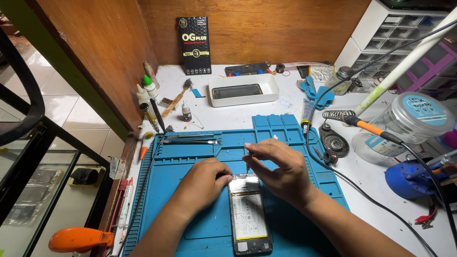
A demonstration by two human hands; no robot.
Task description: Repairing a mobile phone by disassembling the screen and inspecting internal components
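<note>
Phone opened, blue mat | left hand grip steadies phone | right hand grip pinches tool

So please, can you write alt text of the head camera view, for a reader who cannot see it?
Two bare hands work on an opened phone lying on a blue mat: the left hand steadies its top edge, the right hand holds a thin tool just above it. Around the mat are tweezers, a white tray and a soldering iron.
</note>
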